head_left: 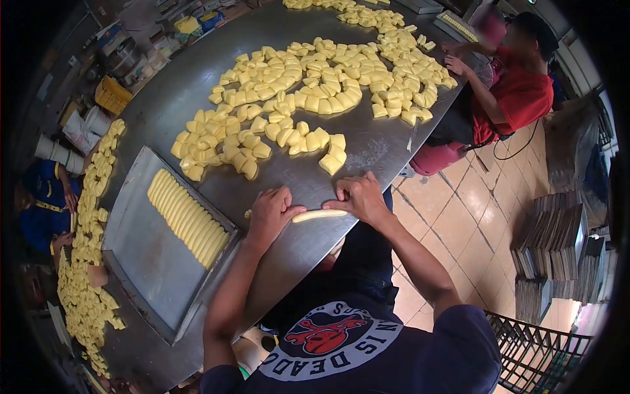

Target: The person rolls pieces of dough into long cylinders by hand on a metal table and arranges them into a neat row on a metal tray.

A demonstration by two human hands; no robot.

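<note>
A thin rolled strip of pale yellow dough (318, 215) lies near the front edge of the steel table (367, 148). At its left end is my left hand (269, 213), fingers curled and thumb against the dough. My right hand (362, 198) grips the other end in the same way, thumb inward. A small bit of dough (247, 213) shows just beside my left hand. To the left, a metal tray (141, 243) holds a neat row of rolled dough strips (187, 217), side by side. Beyond my hands spread many cut dough chunks (321, 98).
Another long band of dough pieces (88, 282) runs along the table's left side. A person in red (518, 98) works at the right edge, a person in blue (46, 203) at the far left. Stacked trays (551, 240) and a black crate (538, 354) stand on the right.
</note>
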